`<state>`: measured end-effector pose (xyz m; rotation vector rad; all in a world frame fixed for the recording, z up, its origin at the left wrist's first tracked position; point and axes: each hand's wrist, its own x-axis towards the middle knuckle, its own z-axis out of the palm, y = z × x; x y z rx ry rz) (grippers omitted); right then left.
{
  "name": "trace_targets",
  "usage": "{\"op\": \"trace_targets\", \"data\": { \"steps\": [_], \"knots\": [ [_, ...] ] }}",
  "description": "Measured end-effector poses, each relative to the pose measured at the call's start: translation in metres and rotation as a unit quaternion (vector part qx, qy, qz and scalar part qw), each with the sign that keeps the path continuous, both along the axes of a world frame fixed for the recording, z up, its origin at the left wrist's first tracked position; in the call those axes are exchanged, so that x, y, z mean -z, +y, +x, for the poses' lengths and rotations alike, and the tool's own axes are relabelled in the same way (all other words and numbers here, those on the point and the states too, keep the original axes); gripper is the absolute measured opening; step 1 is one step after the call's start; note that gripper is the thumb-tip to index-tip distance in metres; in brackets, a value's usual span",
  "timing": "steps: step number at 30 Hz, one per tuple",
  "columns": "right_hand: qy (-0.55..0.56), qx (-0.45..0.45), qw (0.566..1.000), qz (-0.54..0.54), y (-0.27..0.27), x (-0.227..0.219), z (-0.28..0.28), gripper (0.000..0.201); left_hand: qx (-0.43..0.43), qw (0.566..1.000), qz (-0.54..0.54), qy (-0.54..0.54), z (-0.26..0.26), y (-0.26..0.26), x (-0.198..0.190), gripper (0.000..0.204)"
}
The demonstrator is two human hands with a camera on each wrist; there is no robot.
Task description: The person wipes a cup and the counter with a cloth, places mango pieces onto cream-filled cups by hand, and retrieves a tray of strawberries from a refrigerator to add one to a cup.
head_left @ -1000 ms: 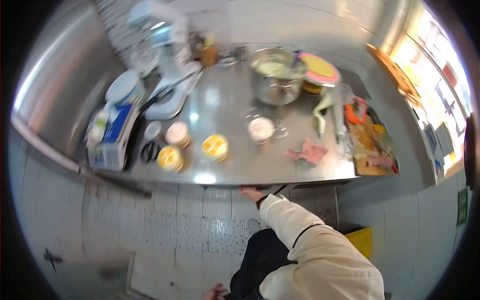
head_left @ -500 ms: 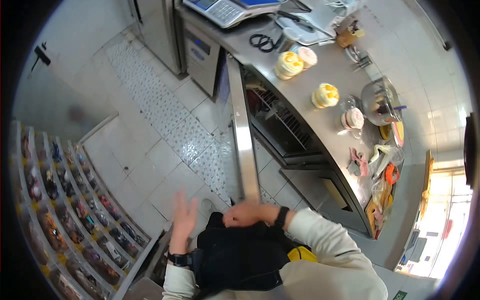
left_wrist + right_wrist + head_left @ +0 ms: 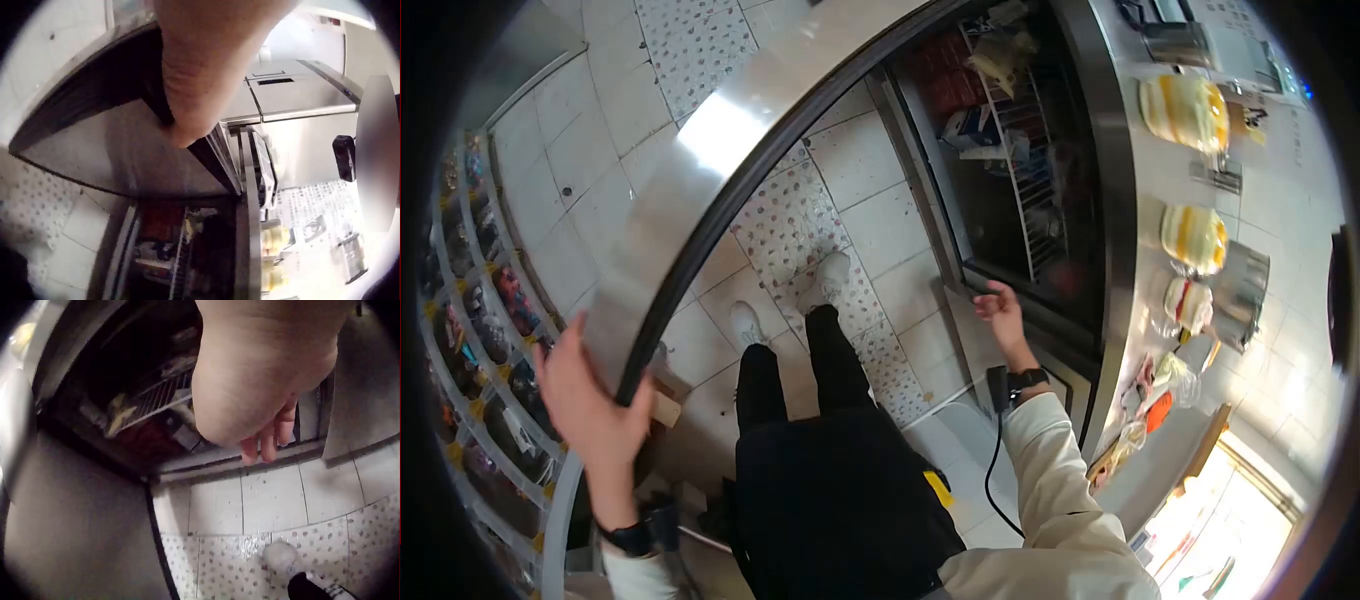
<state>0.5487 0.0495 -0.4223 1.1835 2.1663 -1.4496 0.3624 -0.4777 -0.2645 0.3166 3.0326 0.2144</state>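
Note:
My left hand (image 3: 595, 410) holds the free edge of the swung-out steel fridge door (image 3: 715, 135), fingers along its outer side and thumb by the black gasket. The left wrist view shows the thumb (image 3: 184, 134) against the door's inner edge; the other fingers are hidden there. My right hand (image 3: 1003, 320) hovers before the open under-counter fridge (image 3: 940, 215), fingers loosely bent and holding nothing. Inside the dark compartment, a white wire rack (image 3: 1025, 175) stands beside red packages (image 3: 953, 75) and a blue-and-white box (image 3: 972, 130).
On the steel counter stand layered yellow-and-white dessert cups (image 3: 1195, 238), a cup with a red layer (image 3: 1190, 303) and a metal bowl (image 3: 1245, 290). Clear bins of small packets (image 3: 510, 300) line the left side. My shoes (image 3: 828, 278) are on the tiled floor.
The view has turned and come closer to the fridge, whose door now stands wider. My left hand has gone to the door's edge; my right hand has moved to the fridge opening.

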Motion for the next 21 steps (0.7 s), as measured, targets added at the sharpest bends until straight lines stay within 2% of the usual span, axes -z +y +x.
{"op": "trace_targets", "data": {
  "steps": [1,3,5,6,8,9,11,12,13,16,17,19,21],
  "knots": [
    [-0.023,0.072,0.997,0.014,0.018,0.005,-0.017,0.033,0.025,0.999,-0.004,0.027,-0.009,-0.006,-0.001,0.068],
    [0.055,0.217,0.975,0.002,0.064,0.022,-0.043,0.038,0.028,0.999,-0.025,0.025,-0.018,-0.027,0.005,0.067],
    [0.113,0.375,0.920,-0.017,0.148,0.069,-0.052,0.047,-0.007,0.998,-0.050,0.022,-0.021,-0.041,0.008,0.067],
    [0.113,0.373,0.921,-0.019,0.160,0.080,-0.057,0.047,-0.033,0.998,-0.051,0.014,-0.019,-0.053,0.012,0.069],
    [0.123,0.398,0.906,-0.077,0.216,0.088,-0.080,0.045,-0.045,0.999,-0.014,-0.007,-0.020,-0.064,0.014,0.073],
    [0.126,0.413,0.896,-0.106,0.241,0.080,-0.062,0.044,-0.058,0.998,0.003,-0.015,-0.019,-0.070,0.015,0.075],
    [0.130,0.440,0.872,-0.167,0.281,0.093,-0.069,0.042,-0.071,0.997,-0.005,-0.025,-0.014,-0.075,0.015,0.076],
    [0.131,0.454,0.859,-0.199,0.301,0.090,-0.054,0.041,-0.084,0.996,-0.009,-0.040,-0.012,-0.078,0.014,0.078],
    [0.132,0.467,0.844,-0.231,0.305,0.098,-0.048,0.041,-0.083,0.996,-0.016,-0.035,-0.009,-0.084,0.015,0.078],
    [0.134,0.503,0.788,-0.328,0.329,0.158,-0.118,0.040,-0.071,0.997,0.011,-0.036,0.007,-0.095,0.019,0.080],
    [0.140,0.513,0.766,-0.361,0.332,0.169,-0.136,0.040,-0.100,0.990,0.078,-0.055,0.011,-0.096,0.022,0.082],
    [0.146,0.536,0.716,-0.423,0.389,0.167,-0.103,0.040,-0.065,0.997,-0.003,-0.032,0.011,-0.087,0.018,0.084],
    [0.157,0.554,0.663,-0.479,0.403,0.173,-0.096,0.041,-0.052,0.998,-0.020,-0.013,0.007,-0.069,0.015,0.080]
  ]
}}
